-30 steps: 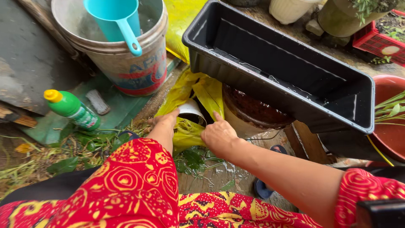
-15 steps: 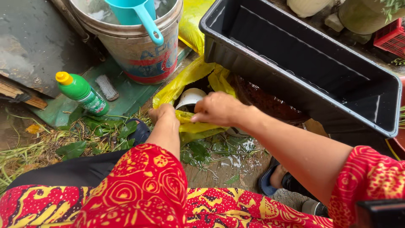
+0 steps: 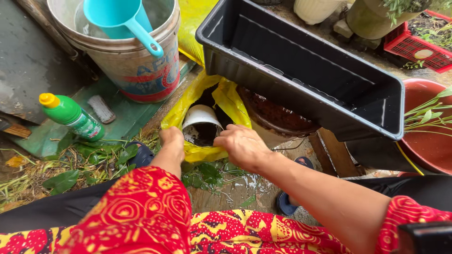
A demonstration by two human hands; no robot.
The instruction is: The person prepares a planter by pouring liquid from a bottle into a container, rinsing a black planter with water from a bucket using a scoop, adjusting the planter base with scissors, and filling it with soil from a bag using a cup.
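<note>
We grip the near edge of the yellow plastic bag [image 3: 207, 151] with both hands. The left hand [image 3: 172, 141] is closed on the bag's rim at its left corner; the right hand [image 3: 241, 143] is closed on the rim to the right, fingers curled over the plastic. The hands sit apart, one on each side of the mouth, which holds the opening spread and low so that the contents stay in reach. Inside the mouth lies a white cup [image 3: 201, 124], tipped on its side with its dark, soiled interior facing us. The bag lies on the ground directly in front of our knees, with its far end running under the black rectangular planter [image 3: 301, 75].

Surroundings:
- The planter stands raised over a brown round basin [image 3: 278, 115]. Its near wall overhangs the back of the bag and limits access from above.
- A worn bucket [image 3: 136, 66] stands to the left rear, holding water and a teal scoop [image 3: 125, 19], near the bag but not touching it.
- A green bottle [image 3: 70, 116] with a yellow cap lies on a green board, beside a small brush [image 3: 101, 109].
- Loose leaves [image 3: 209, 171] and cut stems cover the wet ground just below the bag.
- A red basin [image 3: 431, 136] with green shoots sits at the right, well apart.
- A red crate [image 3: 414, 47] stands at the far right.
</note>
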